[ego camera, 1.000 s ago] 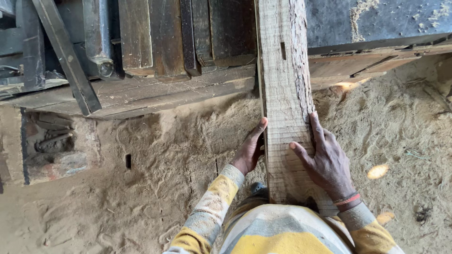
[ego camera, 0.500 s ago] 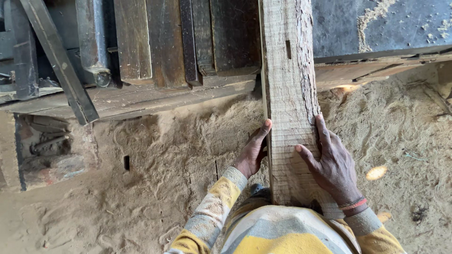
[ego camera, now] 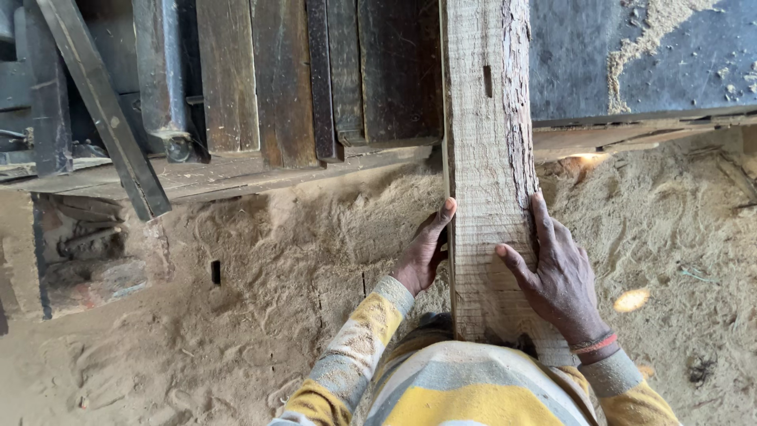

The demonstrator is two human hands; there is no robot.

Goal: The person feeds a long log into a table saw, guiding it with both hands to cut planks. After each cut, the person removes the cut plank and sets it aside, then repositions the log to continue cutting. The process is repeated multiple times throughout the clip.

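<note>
A long rough-sawn wooden plank (ego camera: 485, 158) runs from my chest up onto a dark machine table (ego camera: 639, 55); bark shows along its right edge. My left hand (ego camera: 424, 251) grips the plank's left edge from the side, thumb on top. My right hand (ego camera: 556, 276) lies flat on the plank's top right, fingers spread, a red band at the wrist. My sleeves are striped yellow and grey.
Thick sawdust (ego camera: 276, 292) covers the floor on both sides of the plank. Dark wooden boards (ego camera: 284, 79) and a slanted metal bar (ego camera: 102, 110) lie at the upper left. A brick-lined pit (ego camera: 79, 252) sits at the left. Sawdust streaks the machine table.
The plank and both hands have shifted slightly right and a little lower in the view; the grip on the plank stays the same.
</note>
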